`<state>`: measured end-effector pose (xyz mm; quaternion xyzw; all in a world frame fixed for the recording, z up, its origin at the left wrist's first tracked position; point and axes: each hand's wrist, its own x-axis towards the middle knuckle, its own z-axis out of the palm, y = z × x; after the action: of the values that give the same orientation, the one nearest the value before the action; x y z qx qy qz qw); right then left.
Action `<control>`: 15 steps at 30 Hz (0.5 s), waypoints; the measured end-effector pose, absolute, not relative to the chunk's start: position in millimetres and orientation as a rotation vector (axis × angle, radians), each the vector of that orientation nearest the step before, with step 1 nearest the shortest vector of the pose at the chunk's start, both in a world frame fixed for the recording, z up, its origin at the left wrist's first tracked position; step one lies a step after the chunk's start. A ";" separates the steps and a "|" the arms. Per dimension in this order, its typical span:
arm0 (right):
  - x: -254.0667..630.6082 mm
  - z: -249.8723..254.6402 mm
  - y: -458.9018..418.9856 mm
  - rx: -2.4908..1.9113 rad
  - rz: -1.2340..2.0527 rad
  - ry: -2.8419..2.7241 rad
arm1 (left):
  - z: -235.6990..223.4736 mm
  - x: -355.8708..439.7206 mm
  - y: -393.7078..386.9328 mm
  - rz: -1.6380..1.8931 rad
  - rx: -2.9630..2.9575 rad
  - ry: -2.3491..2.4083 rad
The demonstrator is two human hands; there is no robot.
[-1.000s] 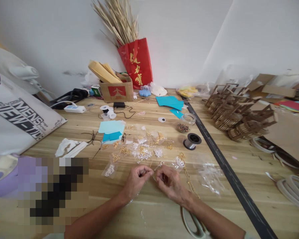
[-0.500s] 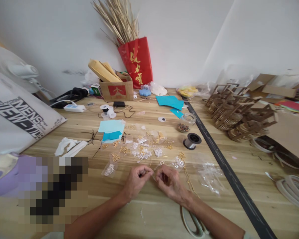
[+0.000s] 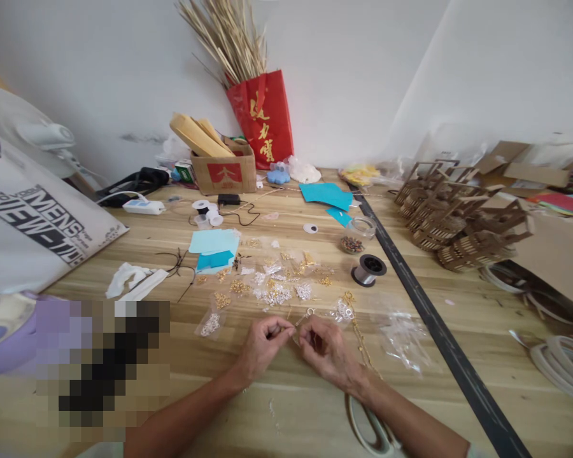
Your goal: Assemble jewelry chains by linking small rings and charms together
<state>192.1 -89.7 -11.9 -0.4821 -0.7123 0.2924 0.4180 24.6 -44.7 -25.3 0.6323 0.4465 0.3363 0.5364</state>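
My left hand (image 3: pixel 266 343) and my right hand (image 3: pixel 325 346) face each other low over the table, thumbs and index fingers pinched, fingertips almost meeting. Between them shows a fine silver chain (image 3: pixel 300 319) with a round ring at its far end, running to my right fingertips. What my left fingertips pinch is too small to make out. Just beyond the hands lie small bags of silver findings (image 3: pixel 273 295) and gold findings (image 3: pixel 239 287). A gold chain (image 3: pixel 358 331) stretches beside my right wrist, near a bag with silver rings (image 3: pixel 342 310).
A wire spool (image 3: pixel 368 270) and a dish of beads (image 3: pixel 351 245) stand right of centre. Empty plastic bags (image 3: pixel 403 340) lie at right, before a dark strip (image 3: pixel 430 312). Wooden baskets (image 3: pixel 463 222) crowd the right; a red bag (image 3: pixel 262 121) stands behind.
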 end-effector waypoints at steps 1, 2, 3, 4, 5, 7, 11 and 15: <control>192.0 -11.9 -89.6 -1.211 0.729 -1.789 | -24.9 24.7 -44.5 0.799 1.497 1.062; 192.1 -12.0 -89.5 -1.211 0.725 -1.791 | -24.5 24.7 -44.3 0.797 1.488 1.063; 192.2 -12.2 -89.4 -1.211 0.721 -1.793 | -24.2 24.9 -44.0 0.794 1.482 1.064; 192.4 -12.5 -89.3 -1.211 0.717 -1.793 | -24.0 25.1 -43.8 0.794 1.476 1.065; 192.7 -12.8 -89.2 -1.212 0.714 -1.793 | -24.0 25.3 -43.5 0.792 1.471 1.066; 193.0 -13.2 -89.0 -1.212 0.709 -1.792 | -24.0 25.7 -43.3 0.787 1.465 1.062; 193.0 -13.1 -88.8 -1.211 0.698 -1.799 | -24.0 25.5 -43.8 0.769 1.458 1.059; 192.6 -12.1 -88.8 -1.210 0.701 -1.797 | -24.7 24.4 -44.6 0.763 1.468 1.040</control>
<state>192.6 -88.8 -12.1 -0.4826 -0.7165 0.2797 0.4190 24.4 -44.6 -24.7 0.6226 0.4413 0.3237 0.5593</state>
